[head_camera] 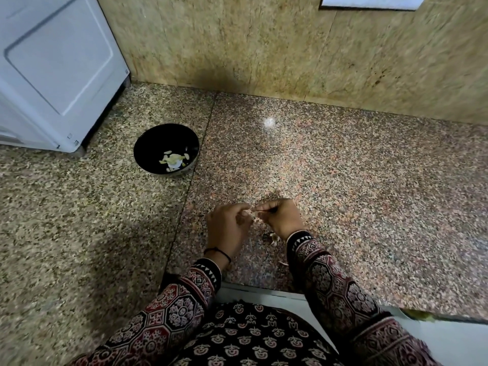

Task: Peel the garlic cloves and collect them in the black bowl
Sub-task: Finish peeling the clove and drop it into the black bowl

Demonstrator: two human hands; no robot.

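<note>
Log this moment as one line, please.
step: peeling | left hand: pinches garlic clove | right hand: pinches same clove | black bowl: peeled cloves inside | counter: skin scraps near right wrist

We see only a pale, blurred sliver of the garlic clove [251,214]. The curled fingers of the left hand [228,228] and the pinching right hand [282,217] cover the rest. In the black bowl [151,146] the pale pieces [173,160] are too small for us to tell clove from skin. A pale scrap [274,238] lies half hidden behind the right wrist. The left and top edges cut off the white appliance [52,70], and the top edge cuts the white panel [369,2].
</note>
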